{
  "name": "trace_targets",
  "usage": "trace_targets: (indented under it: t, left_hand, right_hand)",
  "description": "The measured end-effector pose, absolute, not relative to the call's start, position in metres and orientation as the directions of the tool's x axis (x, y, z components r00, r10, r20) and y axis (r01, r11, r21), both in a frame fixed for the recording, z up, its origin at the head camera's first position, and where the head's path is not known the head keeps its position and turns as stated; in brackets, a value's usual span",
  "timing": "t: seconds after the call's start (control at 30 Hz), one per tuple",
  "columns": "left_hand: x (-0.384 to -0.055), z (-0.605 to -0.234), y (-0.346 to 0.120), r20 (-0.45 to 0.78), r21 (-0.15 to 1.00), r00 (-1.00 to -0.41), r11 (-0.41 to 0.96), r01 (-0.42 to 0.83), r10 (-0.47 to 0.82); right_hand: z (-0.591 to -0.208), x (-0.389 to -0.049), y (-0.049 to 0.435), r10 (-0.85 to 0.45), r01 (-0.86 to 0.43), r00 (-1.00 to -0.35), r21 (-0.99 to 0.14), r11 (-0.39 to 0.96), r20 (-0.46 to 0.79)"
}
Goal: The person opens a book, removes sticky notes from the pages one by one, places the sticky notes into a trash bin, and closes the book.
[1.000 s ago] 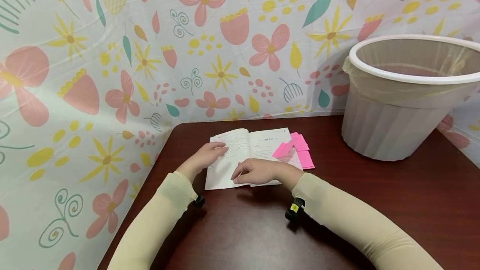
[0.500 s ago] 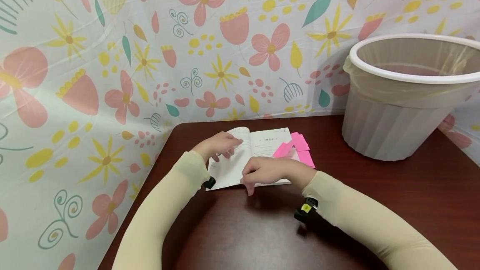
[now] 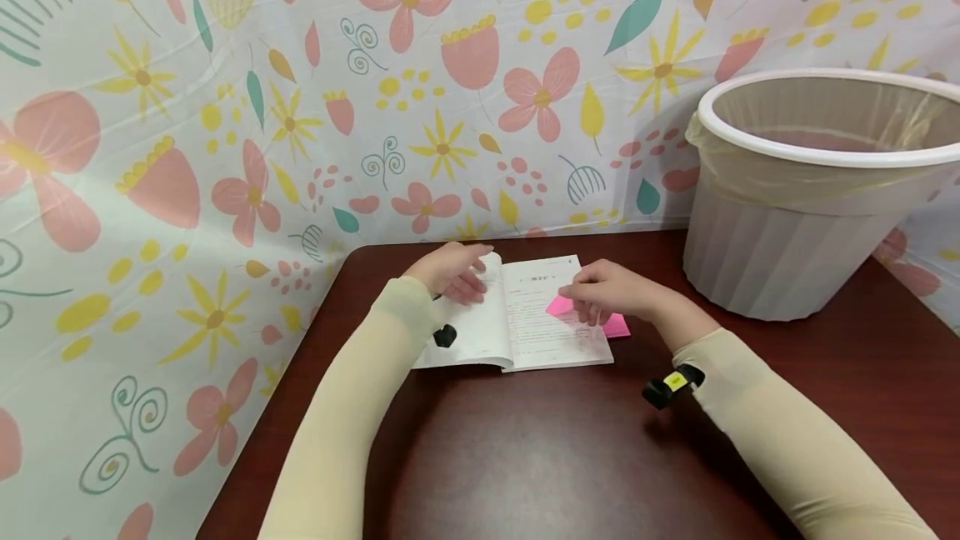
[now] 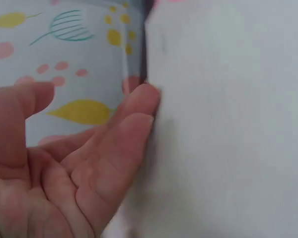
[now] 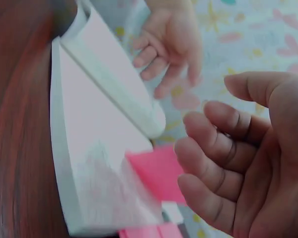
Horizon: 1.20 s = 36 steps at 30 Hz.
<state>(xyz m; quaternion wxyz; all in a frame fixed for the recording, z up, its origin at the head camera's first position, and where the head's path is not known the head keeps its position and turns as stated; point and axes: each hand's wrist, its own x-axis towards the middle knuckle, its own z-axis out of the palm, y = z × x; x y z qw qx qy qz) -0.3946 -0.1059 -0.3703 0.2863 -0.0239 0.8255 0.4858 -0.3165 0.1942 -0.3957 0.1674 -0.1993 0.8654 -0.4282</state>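
An open book (image 3: pixel 547 336) lies on the dark table. My left hand (image 3: pixel 456 272) is over its left page, fingers extended; in the left wrist view, the fingertips (image 4: pixel 134 131) are at the page's edge, and whether they touch it is unclear. Above the right page, my right hand (image 3: pixel 611 290) hovers near pink sticky notes (image 5: pixel 159 171), partly covering them in the head view. The right wrist view shows its fingers loosely bent, the thumb apart, nothing held. One pink note slants over the page; others (image 5: pixel 151 231) lie at the book's right edge.
A grey trash bin (image 3: pixel 765 248) with a white rim and a clear liner stands at the right back of the table (image 3: pixel 510 457). A flower-print cloth (image 3: pixel 420 107) hangs behind and to the left. Black cameras are strapped to both wrists.
My right hand has moved right and away from the book's lower middle to the pink notes. The left hand has shifted a little right and farther back over the left page.
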Motion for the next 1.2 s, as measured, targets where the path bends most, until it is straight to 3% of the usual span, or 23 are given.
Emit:
trace_targets:
  t: [0.13,0.27,0.47,0.67,0.77,0.93,1.07,1.2]
  left_hand:
    - [-0.403,-0.370,-0.093,-0.481,0.853,-0.839,0.356,-0.381,0.255]
    - [-0.405,-0.372,-0.077,-0.440,0.885,-0.851,0.298,-0.358,0.286]
    - [-0.408,-0.377,-0.051,-0.386,0.914,-0.839,0.285,-0.290,0.384]
    - [-0.412,-0.393,-0.035,-0.323,0.914,-0.809,0.385,-0.131,0.492]
    - [-0.410,-0.402,-0.030,-0.267,0.863,-0.821,0.504,0.029,0.504]
    - [-0.405,-0.414,-0.026,-0.189,0.665,-0.816,0.683,0.304,0.547]
    - [-0.400,-0.420,-0.024,-0.192,0.543,-0.795,0.737,0.403,0.576]
    - [-0.395,-0.423,-0.022,-0.226,0.455,-0.798,0.785,0.420,0.558]
  right_hand:
    - [-0.403,-0.321,0.209,-0.382,-0.090,-0.905,-0.796,0.598,-0.184]
    - [-0.410,-0.322,0.217,-0.330,-0.043,-0.923,-0.803,0.595,-0.195]
    - [-0.422,-0.328,0.224,-0.309,-0.023,-0.933,-0.824,0.566,-0.186]
    - [-0.431,-0.333,0.220,-0.239,-0.004,-0.955,-0.795,0.606,-0.177]
    - [-0.435,-0.335,0.213,-0.217,-0.042,-0.966,-0.747,0.663,-0.139]
    - [-0.441,-0.334,0.203,-0.215,-0.120,-0.975,-0.667,0.736,-0.061]
    - [-0.444,-0.332,0.201,-0.206,-0.147,-0.979,-0.652,0.744,-0.015]
    - [-0.445,-0.331,0.201,-0.205,-0.163,-0.979,-0.649,0.743,0.011]
